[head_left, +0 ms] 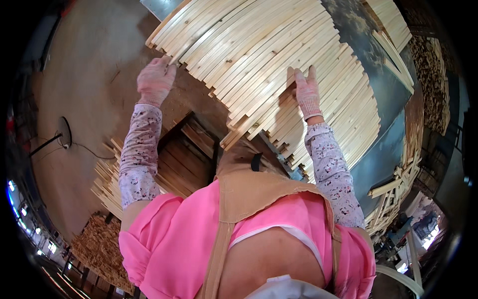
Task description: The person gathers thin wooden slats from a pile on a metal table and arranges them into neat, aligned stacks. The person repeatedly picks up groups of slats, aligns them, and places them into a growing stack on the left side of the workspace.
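Many long, pale wooden strips (pixel 259 55) lie side by side across a metal-topped table, with their near ends uneven. My left hand (pixel 156 79), in a pinkish knit glove, is closed at the strips' left ends, its fingertips on the end of one strip. Over the middle of the row is my right hand (pixel 306 92), gloved the same way. Its thumb and fingers are spread just above or on the strips; contact is hard to tell. A few strips stick out toward my apron (pixel 264 192).
Bare metal table top (pixel 383 164) shows on the right, with loose strips (pixel 393 60) at its far side. A wooden crate or pallet (pixel 181 159) stands low on the left beside more strips (pixel 107 174). Stacked wood (pixel 102 249) sits lower left. A round-based stand (pixel 64 132) trails a cable.
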